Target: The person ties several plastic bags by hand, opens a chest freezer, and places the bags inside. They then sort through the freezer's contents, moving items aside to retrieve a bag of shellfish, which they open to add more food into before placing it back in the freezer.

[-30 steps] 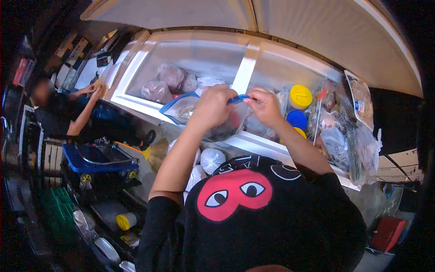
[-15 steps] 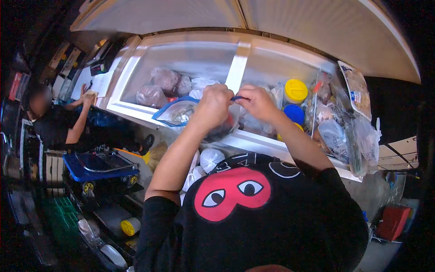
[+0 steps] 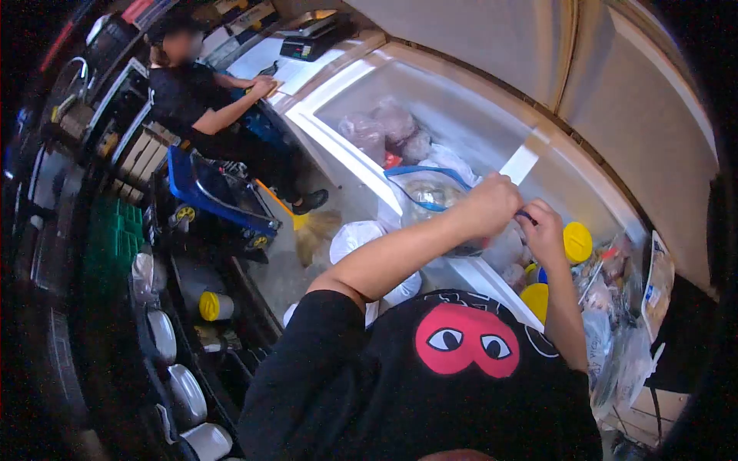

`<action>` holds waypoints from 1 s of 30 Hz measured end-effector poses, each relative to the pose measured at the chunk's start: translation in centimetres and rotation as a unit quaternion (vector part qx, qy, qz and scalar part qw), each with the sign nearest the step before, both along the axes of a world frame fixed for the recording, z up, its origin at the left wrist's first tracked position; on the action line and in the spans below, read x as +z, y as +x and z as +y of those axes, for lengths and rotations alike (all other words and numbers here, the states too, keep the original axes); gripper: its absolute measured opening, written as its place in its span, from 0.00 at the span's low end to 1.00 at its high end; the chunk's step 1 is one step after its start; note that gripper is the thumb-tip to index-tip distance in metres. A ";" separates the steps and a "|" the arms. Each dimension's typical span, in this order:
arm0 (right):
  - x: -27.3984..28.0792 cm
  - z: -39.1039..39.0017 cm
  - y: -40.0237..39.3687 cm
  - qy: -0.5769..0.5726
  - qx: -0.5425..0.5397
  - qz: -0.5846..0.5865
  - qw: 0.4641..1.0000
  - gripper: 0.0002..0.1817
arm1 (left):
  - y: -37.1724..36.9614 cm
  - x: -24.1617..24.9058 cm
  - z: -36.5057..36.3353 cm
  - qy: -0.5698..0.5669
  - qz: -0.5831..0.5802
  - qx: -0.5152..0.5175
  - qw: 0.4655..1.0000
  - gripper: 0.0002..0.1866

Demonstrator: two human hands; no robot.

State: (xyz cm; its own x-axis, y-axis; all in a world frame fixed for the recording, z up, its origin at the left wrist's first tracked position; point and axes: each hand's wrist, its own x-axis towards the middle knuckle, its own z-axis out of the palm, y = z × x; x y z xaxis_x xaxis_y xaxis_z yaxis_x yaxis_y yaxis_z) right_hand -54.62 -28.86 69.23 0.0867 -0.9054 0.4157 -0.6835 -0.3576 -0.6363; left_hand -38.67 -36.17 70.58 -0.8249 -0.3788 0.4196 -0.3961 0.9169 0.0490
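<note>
Both hands work close together over the open chest freezer (image 3: 346, 94): the left hand (image 3: 493, 204) is closed on the blue-edged zip bag (image 3: 427, 190), the right hand (image 3: 543, 229) pinching the dark blue strip at its end. The bag hangs at the freezer's front rim, its mouth gaping on the left; the left forearm covers part of it. Behind lie plastic-wrapped bundles (image 3: 394, 123). The right forearm crosses in front of the yellow-lidded tubs (image 3: 577, 243) and a blue lid (image 3: 543, 275) — partly hiding them — with a bag bearing handwriting (image 3: 598, 338) just beside. White tied bags (image 3: 357, 243) crowd the near side; beyond them stand a straw broom (image 3: 317, 230), a blue platform trolley (image 3: 184, 173) and a co-worker (image 3: 183, 96) near a digital scale (image 3: 298, 51).
</note>
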 end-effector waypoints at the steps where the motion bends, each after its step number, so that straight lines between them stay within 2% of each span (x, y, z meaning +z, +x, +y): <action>1: 0.1 -0.1 0.1 -0.008 -0.002 0.015 1.000 0.06 | 0.2 0.1 0.2 -0.004 0.015 0.002 1.000 0.06; 7: -0.3 0.1 0.2 -0.027 -0.018 0.022 0.999 0.05 | 1.6 1.5 -0.3 0.049 -0.091 0.072 0.992 0.06; 10: -0.3 0.1 0.3 -0.045 -0.013 0.007 0.999 0.05 | 1.7 0.9 -0.5 0.023 -0.058 0.026 0.998 0.06; 13: 1.0 0.0 0.4 0.005 -0.013 0.042 0.999 0.06 | 1.7 0.6 -0.2 -0.004 -0.021 -0.003 1.000 0.06; 16: 0.7 -0.5 0.8 -0.003 0.042 0.065 0.997 0.05 | 1.7 0.6 0.3 -0.015 -0.001 -0.033 0.999 0.06; 18: -1.0 -1.1 0.6 -0.005 0.030 0.079 0.996 0.05 | 2.1 1.2 0.6 0.003 -0.039 -0.003 0.999 0.06; 20: -0.9 -0.8 1.3 -0.037 0.033 0.022 0.999 0.04 | 2.7 2.1 0.9 -0.021 -0.075 0.041 0.996 0.07; 23: -2.0 -1.1 0.8 -0.072 0.020 0.049 0.996 0.05 | 4.3 2.5 0.3 -0.042 -0.131 0.089 0.986 0.09; 25: -1.2 -1.0 0.9 -0.059 0.019 0.056 0.996 0.05 | 5.1 3.1 -0.2 0.008 -0.118 0.064 0.991 0.09; 30: 0.4 -1.0 1.5 -0.048 0.007 0.108 0.993 0.05 | 4.8 2.2 0.2 0.007 -0.071 0.054 0.996 0.05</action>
